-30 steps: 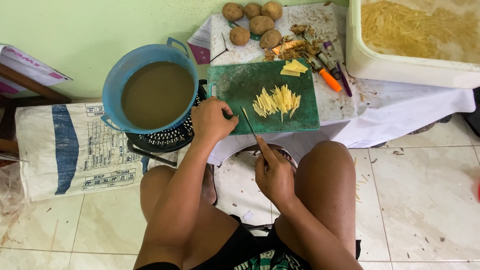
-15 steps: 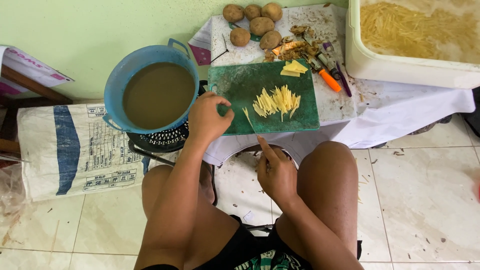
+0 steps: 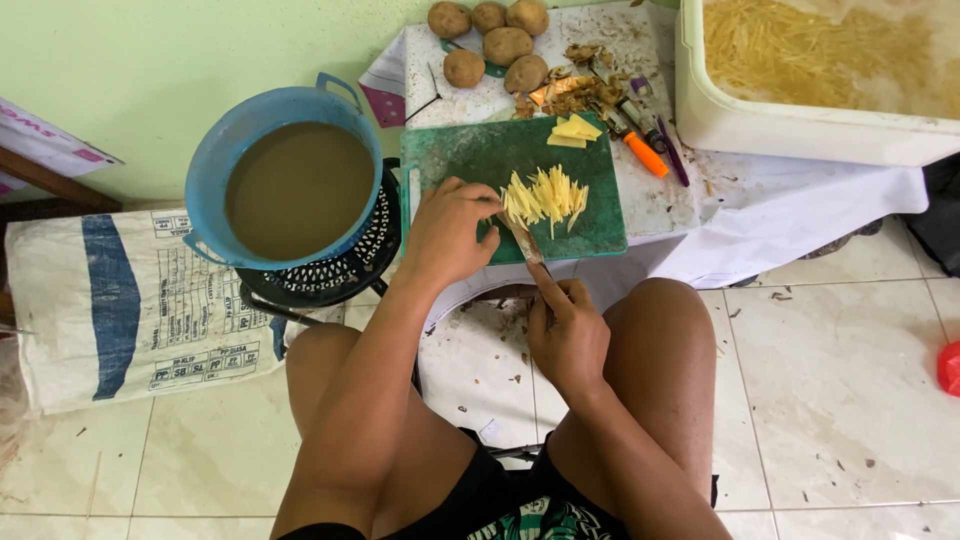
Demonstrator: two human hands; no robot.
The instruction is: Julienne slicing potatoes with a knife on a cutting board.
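My left hand (image 3: 452, 230) has slid right onto green cutting board (image 3: 510, 190), fingertips now touching potato strips (image 3: 545, 195) at board centre. My right hand (image 3: 568, 335) clamped on knife (image 3: 522, 238), blade crossing board's near edge. Bare board behind strips; blue pot (image 3: 290, 185) just left.

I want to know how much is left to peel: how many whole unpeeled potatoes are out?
5 potatoes, clustered at the table's far edge beyond the green cutting board: three in a back row, two nearer the board. More could lie beyond the picture's top edge.
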